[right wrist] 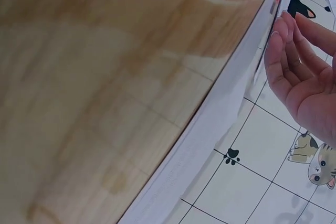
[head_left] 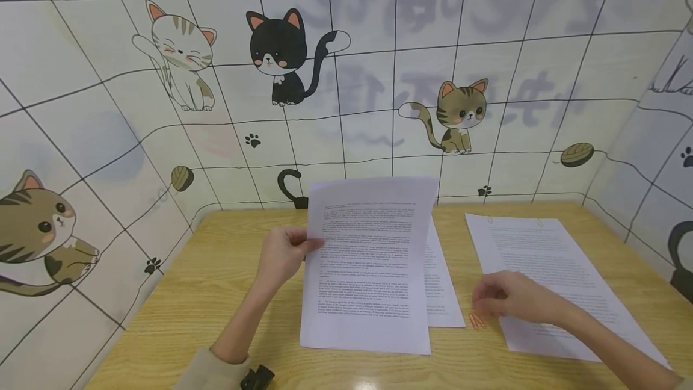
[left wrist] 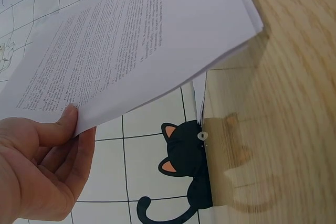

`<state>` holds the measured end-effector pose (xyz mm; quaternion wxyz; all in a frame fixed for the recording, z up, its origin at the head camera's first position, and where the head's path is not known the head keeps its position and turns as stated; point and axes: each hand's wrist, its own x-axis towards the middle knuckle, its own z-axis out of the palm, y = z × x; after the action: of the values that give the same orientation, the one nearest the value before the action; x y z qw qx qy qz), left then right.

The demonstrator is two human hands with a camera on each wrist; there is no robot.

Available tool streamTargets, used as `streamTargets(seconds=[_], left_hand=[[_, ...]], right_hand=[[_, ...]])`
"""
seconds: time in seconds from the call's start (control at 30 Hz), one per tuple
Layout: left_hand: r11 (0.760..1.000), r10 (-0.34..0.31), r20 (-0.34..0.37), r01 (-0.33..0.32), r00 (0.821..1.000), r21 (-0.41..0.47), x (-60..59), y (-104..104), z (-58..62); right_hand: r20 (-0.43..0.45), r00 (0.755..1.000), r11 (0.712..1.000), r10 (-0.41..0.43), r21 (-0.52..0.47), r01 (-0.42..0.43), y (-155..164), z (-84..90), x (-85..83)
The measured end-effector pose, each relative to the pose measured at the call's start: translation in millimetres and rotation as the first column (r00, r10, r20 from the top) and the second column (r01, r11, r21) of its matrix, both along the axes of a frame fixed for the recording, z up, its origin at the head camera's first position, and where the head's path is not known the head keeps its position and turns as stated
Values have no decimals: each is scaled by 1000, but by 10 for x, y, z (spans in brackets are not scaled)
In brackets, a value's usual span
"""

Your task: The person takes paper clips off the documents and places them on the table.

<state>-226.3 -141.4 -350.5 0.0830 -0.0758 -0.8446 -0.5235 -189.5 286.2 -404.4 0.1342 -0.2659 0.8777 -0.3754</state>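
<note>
My left hand (head_left: 283,257) pinches a stack of printed sheets (head_left: 365,269) by its left edge, thumb on the front. The stack stands nearly upright over the table; in the left wrist view the thumb lies flat on the text side of the sheets (left wrist: 105,51), fingers behind. My right hand (head_left: 511,297) hovers with loosely bent fingers just above several small pink paper clips (head_left: 476,321). Nothing shows between the thumb and fingers of the right hand (right wrist: 307,72) in the right wrist view.
Behind the raised stack, another printed sheet (head_left: 446,294) lies on the wooden table (head_left: 178,318). To the right lies a printed stack (head_left: 533,257) with two yellowish clips along its top edge, partly under the right forearm. A wall (head_left: 368,137) with cartoon cats rises behind the table.
</note>
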Motion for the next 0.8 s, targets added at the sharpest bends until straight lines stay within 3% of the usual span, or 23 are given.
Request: streamTargets(seconds=[0.3, 0.8], left_hand=[[1000, 7, -20, -7, 1000, -5, -6, -6, -5], [1000, 7, -26, -6, 1000, 13, -20, -10, -3]], right_hand=[[-3, 998, 998, -61, -4, 61, -19, 191, -49], [-144, 972, 980, -187, -89, 175, -223, 471, -136]])
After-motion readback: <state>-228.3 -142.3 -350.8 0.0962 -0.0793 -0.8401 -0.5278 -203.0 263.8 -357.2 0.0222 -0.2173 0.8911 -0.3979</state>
